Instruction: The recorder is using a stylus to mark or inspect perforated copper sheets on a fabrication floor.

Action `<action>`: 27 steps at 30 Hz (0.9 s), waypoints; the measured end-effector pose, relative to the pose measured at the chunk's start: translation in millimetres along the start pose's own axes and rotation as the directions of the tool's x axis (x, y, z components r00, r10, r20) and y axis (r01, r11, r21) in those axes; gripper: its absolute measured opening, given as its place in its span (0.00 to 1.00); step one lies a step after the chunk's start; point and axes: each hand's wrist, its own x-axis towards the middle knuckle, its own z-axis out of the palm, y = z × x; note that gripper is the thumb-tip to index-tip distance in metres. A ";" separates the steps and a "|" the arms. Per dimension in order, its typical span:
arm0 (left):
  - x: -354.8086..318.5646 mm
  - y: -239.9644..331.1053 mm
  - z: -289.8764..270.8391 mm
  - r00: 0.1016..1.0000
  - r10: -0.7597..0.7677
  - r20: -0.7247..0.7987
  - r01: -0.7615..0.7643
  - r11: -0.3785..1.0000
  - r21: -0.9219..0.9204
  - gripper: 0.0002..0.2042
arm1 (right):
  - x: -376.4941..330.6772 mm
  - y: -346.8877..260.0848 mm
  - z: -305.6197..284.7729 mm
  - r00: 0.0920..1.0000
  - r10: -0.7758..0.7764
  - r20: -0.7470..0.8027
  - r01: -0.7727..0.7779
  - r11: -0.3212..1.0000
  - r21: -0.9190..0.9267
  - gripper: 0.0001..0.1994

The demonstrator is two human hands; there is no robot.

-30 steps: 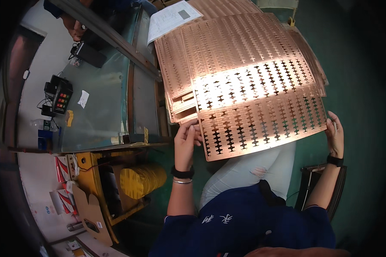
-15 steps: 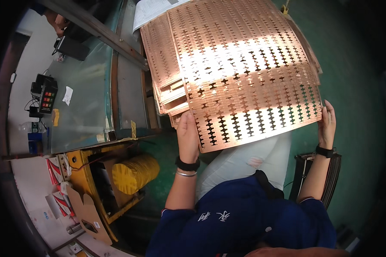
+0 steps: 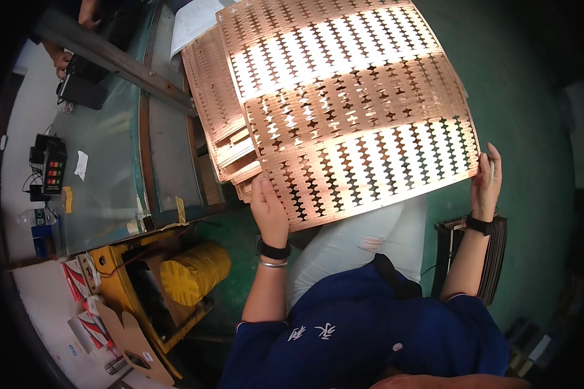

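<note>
A wide copper-coloured sheet, punched with rows of dark cut-outs, is held between my two hands and bows slightly. My left hand is closed on its near left corner, thumb lying along the edge. At the near right corner my right hand grips the edge, fingers partly behind it. Under and beyond the held sheet, to the left, lies a stack of similar copper-coloured sheets. The held sheet hides most of this stack. Bright bands of reflected light cross its surface.
Left of the stack stands a glass-topped table with a metal bar across it. A yellow frame holds a yellow roll. Dark upright panels stand at right. Another person's hand shows far left.
The view has shifted, so the surroundings sit further left. The held sheet has tilted, and its light bands have moved and widened. Both hands keep their grip.
</note>
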 end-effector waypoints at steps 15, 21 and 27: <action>2.6 -8.1 -0.9 0.999 -0.031 0.006 0.031 0.999 0.006 0.14 | -15.1 -23.2 4.1 0.997 -0.070 -0.030 0.073 0.992 0.100 0.16; 2.9 -20.8 -3.9 0.997 0.075 0.017 -0.076 0.994 0.080 0.14 | -22.1 -33.3 4.7 0.993 -0.104 -0.055 0.109 0.990 0.089 0.13; 4.1 -21.2 2.4 0.996 0.085 0.002 -0.084 0.992 0.095 0.15 | -25.3 -37.3 2.4 0.992 -0.129 -0.009 0.130 0.986 0.103 0.11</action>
